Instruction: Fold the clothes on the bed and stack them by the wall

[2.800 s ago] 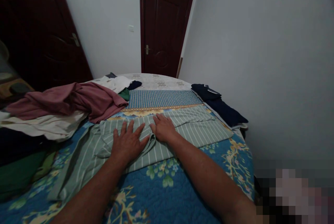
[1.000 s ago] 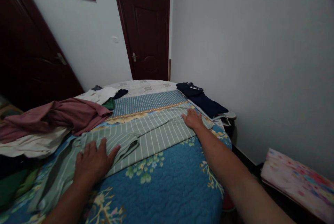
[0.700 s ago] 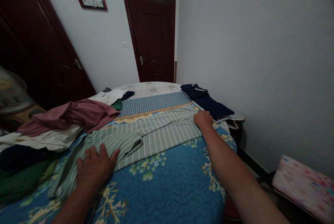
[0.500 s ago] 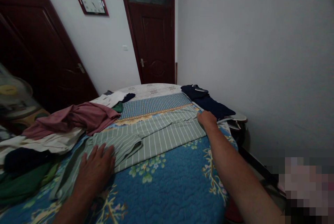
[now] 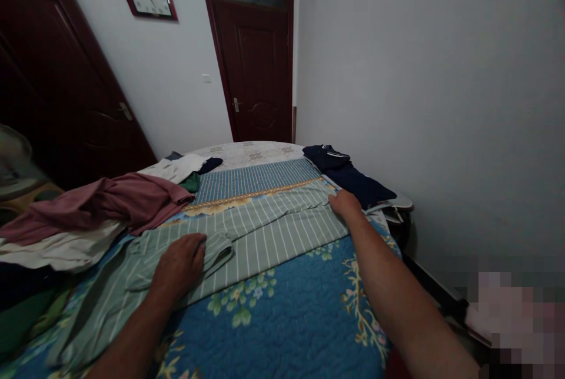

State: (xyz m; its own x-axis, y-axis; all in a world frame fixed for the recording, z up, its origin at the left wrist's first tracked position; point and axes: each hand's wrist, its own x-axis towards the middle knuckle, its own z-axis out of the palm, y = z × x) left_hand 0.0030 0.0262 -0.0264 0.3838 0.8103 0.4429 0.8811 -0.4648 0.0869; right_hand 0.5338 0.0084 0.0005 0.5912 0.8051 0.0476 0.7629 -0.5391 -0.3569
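A pale green shirt with white stripes (image 5: pixel 273 243) lies folded lengthwise across the bed, one sleeve laid back over its body. My left hand (image 5: pixel 180 264) rests on that sleeve with its fingers curled in and closed on the cloth; the fingertips are partly hidden. At the shirt's far right end, my right hand (image 5: pixel 345 205) is closed on the edge of the fabric. Just beyond it lie folded dark navy clothes (image 5: pixel 359 182).
A mauve garment (image 5: pixel 110 199), white clothes (image 5: pixel 83 243) and dark green cloth (image 5: pixel 26 314) are heaped on the left. The blue floral quilt (image 5: pixel 282 332) covers the near bed. A wall stands at right; a blurred pixelated patch covers the lower right corner.
My left hand has gone from lying flat with fingers spread to curled on the sleeve, a little further right. My right hand stays at the shirt's end. The view has shifted slightly.
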